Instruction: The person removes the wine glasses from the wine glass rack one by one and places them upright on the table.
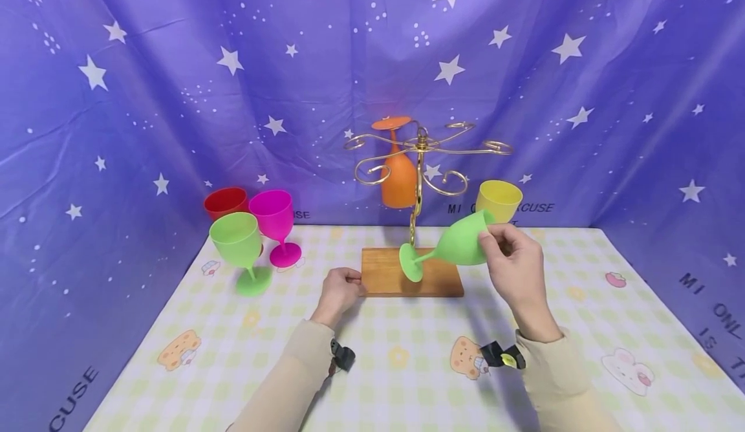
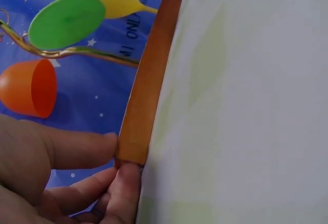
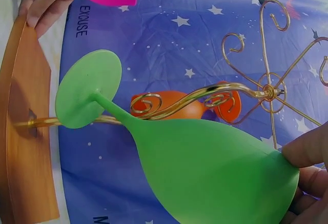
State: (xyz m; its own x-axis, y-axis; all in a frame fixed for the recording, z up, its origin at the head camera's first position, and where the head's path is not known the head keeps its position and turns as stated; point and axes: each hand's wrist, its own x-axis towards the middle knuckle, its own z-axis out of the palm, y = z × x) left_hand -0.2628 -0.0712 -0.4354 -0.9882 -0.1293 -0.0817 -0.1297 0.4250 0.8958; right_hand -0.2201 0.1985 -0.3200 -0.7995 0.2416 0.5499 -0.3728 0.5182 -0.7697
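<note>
My right hand (image 1: 518,269) pinches a light green goblet (image 1: 462,241) by its rim. The goblet is tipped on its side in the air, its foot pointing left over the wooden base (image 1: 379,270) of a gold wire rack. At the base's left end, my left hand (image 1: 339,293) grips the corner; the left wrist view shows the thumb (image 2: 84,148) and fingertips on that end. From one of the rack's curled arms (image 1: 465,152) hangs an orange goblet (image 1: 398,183), upside down. In the right wrist view the held goblet (image 3: 210,167) passes in front of the rack's post.
Upright at the left of the table stand a second green goblet (image 1: 235,241), a magenta goblet (image 1: 273,215) and a red goblet (image 1: 226,202), partly hidden. A yellow goblet (image 1: 502,198) is behind my right hand. A starry purple curtain (image 1: 326,63) encloses the checked tablecloth (image 1: 401,387).
</note>
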